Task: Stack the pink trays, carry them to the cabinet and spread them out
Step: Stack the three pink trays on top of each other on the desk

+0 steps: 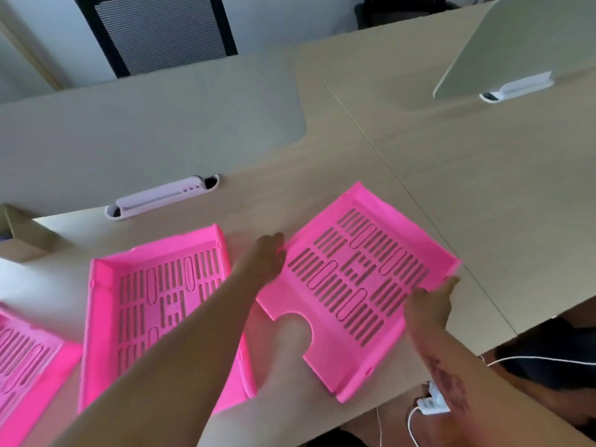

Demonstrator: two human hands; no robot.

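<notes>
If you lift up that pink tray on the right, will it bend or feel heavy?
The right pink tray is probably light: its floor is mostly slots and its walls look thin. It likely stays fairly stiff, since it looks like moulded plastic with a raised rim. The left hand and right hand are at opposite edges, which should keep it level.

Third pink tray (pixel 22 356) cut off by left edge. Middle tray (pixel 154 304) partly hidden under left forearm (pixel 180 356). Right-hand fingers (pixel 448 283) blurred.
</notes>
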